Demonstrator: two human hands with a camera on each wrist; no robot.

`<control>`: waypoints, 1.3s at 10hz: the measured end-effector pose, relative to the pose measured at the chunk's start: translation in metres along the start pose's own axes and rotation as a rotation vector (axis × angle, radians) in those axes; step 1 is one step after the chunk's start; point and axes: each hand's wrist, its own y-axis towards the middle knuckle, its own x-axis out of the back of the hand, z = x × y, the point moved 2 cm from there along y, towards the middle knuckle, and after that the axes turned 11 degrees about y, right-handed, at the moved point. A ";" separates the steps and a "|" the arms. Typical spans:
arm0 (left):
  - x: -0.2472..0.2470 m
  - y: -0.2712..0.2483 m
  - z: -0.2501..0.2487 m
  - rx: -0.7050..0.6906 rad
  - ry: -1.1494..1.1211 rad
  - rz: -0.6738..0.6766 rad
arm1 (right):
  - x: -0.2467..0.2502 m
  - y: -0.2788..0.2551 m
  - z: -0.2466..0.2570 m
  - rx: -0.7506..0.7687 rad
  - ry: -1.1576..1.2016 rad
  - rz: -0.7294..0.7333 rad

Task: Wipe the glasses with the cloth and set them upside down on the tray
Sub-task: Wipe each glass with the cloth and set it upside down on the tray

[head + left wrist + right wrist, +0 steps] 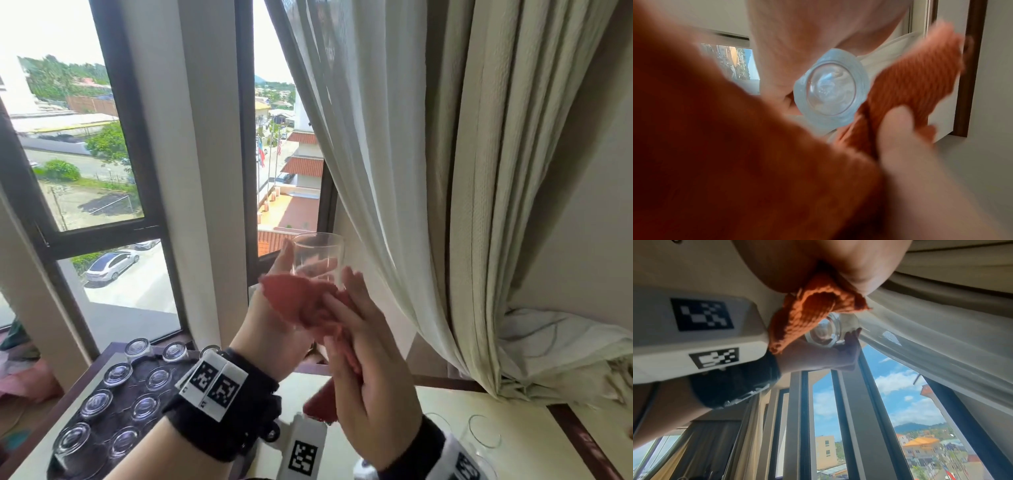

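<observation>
My left hand [274, 329] grips a clear glass [318, 253] and holds it up in front of the window, mouth upward. Against the lower part of the glass my right hand [373, 370] holds a red-orange cloth [294, 301], fingers lying along it. The left wrist view shows the glass base [831, 92] with the cloth [910, 81] beside it. In the right wrist view the cloth [818, 313] is bunched under my palm above the glass [834, 331]. The dark tray [138, 375] at lower left carries several upside-down glasses [118, 373].
Upright clear glasses [484, 431] stand on the cream table [513, 421] at lower right. A pale curtain [479, 205] hangs just right of the raised glass and bunches on the table's far right. The window frame [246, 171] is straight ahead.
</observation>
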 end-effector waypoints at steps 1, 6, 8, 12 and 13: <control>-0.002 -0.004 -0.006 0.067 -0.031 0.023 | 0.007 -0.003 -0.011 -0.069 0.064 -0.078; -0.004 -0.005 -0.008 0.037 0.024 0.054 | 0.002 0.001 -0.005 -0.041 0.075 -0.067; -0.020 -0.004 -0.005 0.032 -0.069 0.080 | 0.021 0.062 -0.018 -0.114 0.062 -0.209; -0.025 0.001 -0.012 0.084 0.110 -0.164 | 0.016 0.011 -0.021 -0.143 0.106 -0.115; -0.031 0.002 -0.005 0.153 0.056 -0.070 | 0.029 0.046 -0.026 -0.209 0.087 -0.205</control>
